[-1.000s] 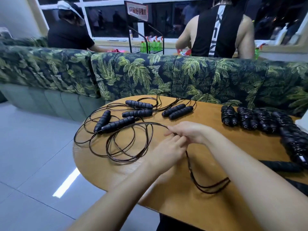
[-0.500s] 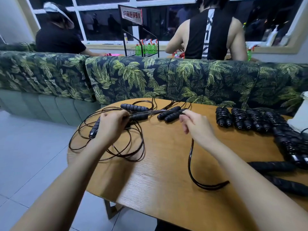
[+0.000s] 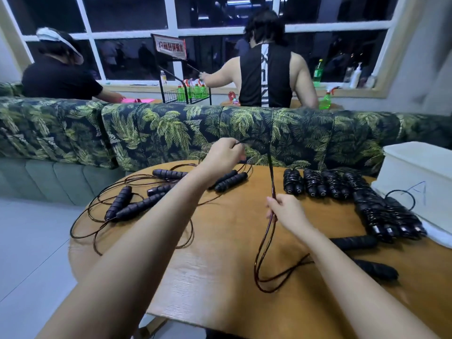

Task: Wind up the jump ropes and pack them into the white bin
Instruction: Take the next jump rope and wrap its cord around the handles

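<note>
A doubled black rope cord (image 3: 265,236) runs up from the wooden table (image 3: 220,277). My right hand (image 3: 286,212) pinches it low, just above the table. My left hand (image 3: 223,155) grips its upper end, raised over the table's far edge. The cord's two black handles (image 3: 352,242) lie on the table beside my right forearm. Several loose rope handles (image 3: 137,204) with tangled cord lie at the left. A row of several wound-up ropes (image 3: 330,184) lies at the right, reaching to the white bin (image 3: 420,182).
A leaf-print sofa back (image 3: 171,128) runs behind the table. Two people stand beyond it at a window counter with green bottles and a wire basket (image 3: 187,95). Grey tiled floor (image 3: 29,253) lies to the left.
My left hand left the loose handles at the left and rose toward the table's far edge, lifting the cord's upper end. My right hand moved nearer and now pinches the doubled cord.
</note>
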